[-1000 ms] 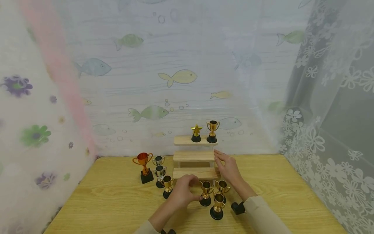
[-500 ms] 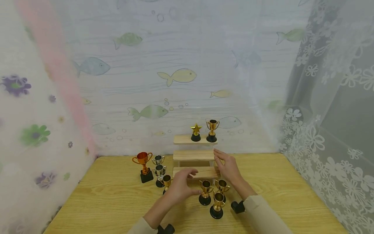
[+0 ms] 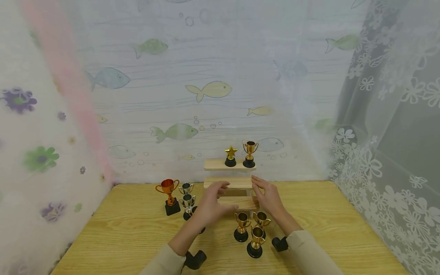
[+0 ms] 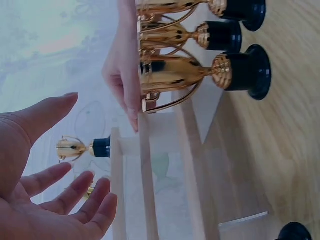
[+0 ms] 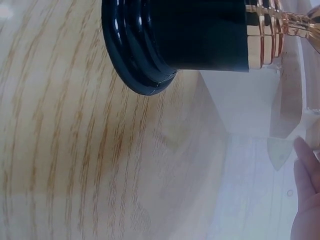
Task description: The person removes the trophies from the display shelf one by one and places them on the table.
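My left hand (image 3: 209, 204) hovers before the stepped wooden shelf (image 3: 211, 183), thumb and fingers spread apart with nothing between them, as the left wrist view also shows. At the right end of the middle step, fairly straight fingers of my right hand (image 3: 269, 198) touch the wood. Several gold trophy cups (image 3: 257, 236) on black bases stand upright before the shelf, between the two forearms. On the top step are a star trophy (image 3: 230, 154) and a gold trophy cup (image 3: 249, 152). Part of another black-based trophy is hidden behind my left hand.
An orange-bronze trophy cup (image 3: 169, 194) stands left of the shelf, beside two silver trophy cups (image 3: 187, 202). Black wrist mounts (image 3: 195, 260) sit near both sleeves. A fish-printed curtain (image 3: 172, 95) hangs behind the wooden table (image 3: 130, 236).
My left hand has moved away from the front gold cup, forward and up toward the shelf, with its fingers spreading. The right hand has stayed at the shelf's end.
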Available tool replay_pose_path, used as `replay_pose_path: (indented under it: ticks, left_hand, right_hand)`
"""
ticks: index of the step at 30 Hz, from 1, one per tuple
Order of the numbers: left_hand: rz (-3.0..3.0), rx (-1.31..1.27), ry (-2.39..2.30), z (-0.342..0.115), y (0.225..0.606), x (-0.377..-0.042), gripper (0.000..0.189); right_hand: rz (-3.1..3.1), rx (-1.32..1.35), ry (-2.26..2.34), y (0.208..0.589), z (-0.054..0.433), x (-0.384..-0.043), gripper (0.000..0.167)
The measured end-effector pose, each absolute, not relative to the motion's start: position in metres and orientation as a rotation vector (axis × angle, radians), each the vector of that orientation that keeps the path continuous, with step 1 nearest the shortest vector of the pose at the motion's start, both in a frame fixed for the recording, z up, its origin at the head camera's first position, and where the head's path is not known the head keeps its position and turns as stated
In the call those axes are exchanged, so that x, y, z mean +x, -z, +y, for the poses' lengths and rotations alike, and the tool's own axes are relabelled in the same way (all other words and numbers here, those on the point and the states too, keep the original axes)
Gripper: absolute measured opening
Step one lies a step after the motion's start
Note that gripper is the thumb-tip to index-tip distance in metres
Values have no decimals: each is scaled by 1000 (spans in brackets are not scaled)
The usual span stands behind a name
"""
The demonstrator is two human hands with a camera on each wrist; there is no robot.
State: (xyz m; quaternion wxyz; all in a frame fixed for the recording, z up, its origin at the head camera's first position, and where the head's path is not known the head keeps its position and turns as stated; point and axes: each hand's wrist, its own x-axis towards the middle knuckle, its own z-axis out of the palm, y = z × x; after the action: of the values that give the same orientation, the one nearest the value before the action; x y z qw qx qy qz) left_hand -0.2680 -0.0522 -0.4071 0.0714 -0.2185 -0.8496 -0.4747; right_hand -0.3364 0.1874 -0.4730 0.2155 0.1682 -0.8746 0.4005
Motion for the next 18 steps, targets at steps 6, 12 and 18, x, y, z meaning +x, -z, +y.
replay_pose_path:
  ticks: [6,12,18]
  left_hand:
    - [-2536,-570,1468,-52,395,-276,71]
    - [-2496,-515,1547,-50,387,-284,73]
    - [-2481,-475,1571,-48,385,-297,73]
  right_hand:
    - [-2426,457,-1104,472,187,-336,32]
    - [-2420,464,-1105,472,187,-336,33]
    - [-2424,461,-1096,473,186,-336,34]
